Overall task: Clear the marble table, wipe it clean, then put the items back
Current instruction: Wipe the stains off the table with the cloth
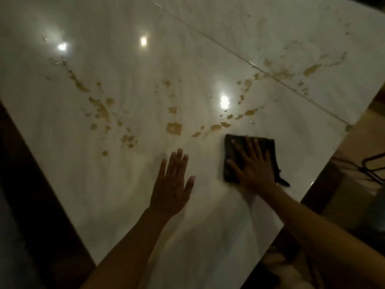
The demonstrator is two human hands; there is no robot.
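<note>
**Dark cloth pressed flat on the stained marble table**

While the left hand (174, 184) is laid flat on the marble table (129, 205) with straight, slightly spread fingers, a folded dark cloth (249, 157) is pressed down by the right hand (253, 165), whose fingers are also straight and splayed. The cloth is seen near the table's right edge. Brown spill patches (174, 128) are scattered just beyond both hands, and lamp reflections (224, 101) are shown among them. A dark metal frame (373, 170) is visible past the right edge.
</note>
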